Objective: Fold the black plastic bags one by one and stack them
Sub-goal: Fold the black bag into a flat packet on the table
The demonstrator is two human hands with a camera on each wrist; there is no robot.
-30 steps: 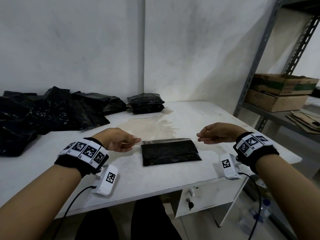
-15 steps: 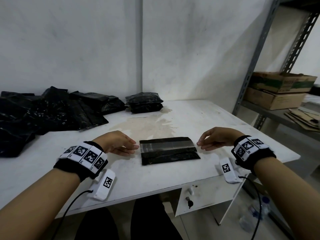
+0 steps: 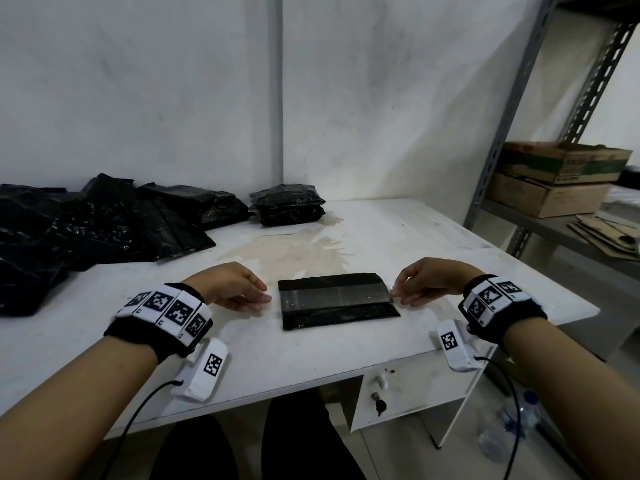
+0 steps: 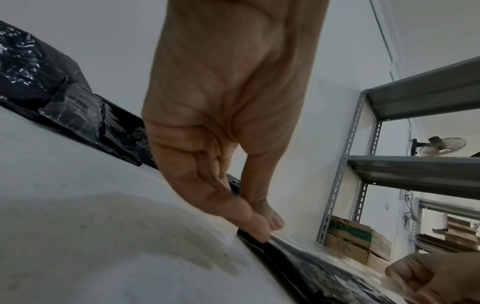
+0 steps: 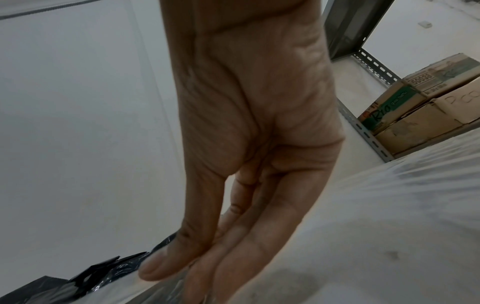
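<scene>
Right of the white table (image 3: 398,233) stands a grey metal shelf rack (image 3: 512,109) bearing two stacked cardboard boxes (image 3: 554,181), with a plastic bottle (image 3: 509,434) on the floor below.

Folded bag (image 3: 337,300) mid-table (image 3: 311,355) between both hands, unfolded pile (image 3: 86,233) back left, stack (image 3: 287,209) behind.

A white bench (image 3: 346,351) with a brownish stain carries a partly folded black bag (image 3: 337,299) near its front, loose black bags (image 3: 86,233) far left, and what looks like a folded stack (image 3: 287,209) beside them.
</scene>
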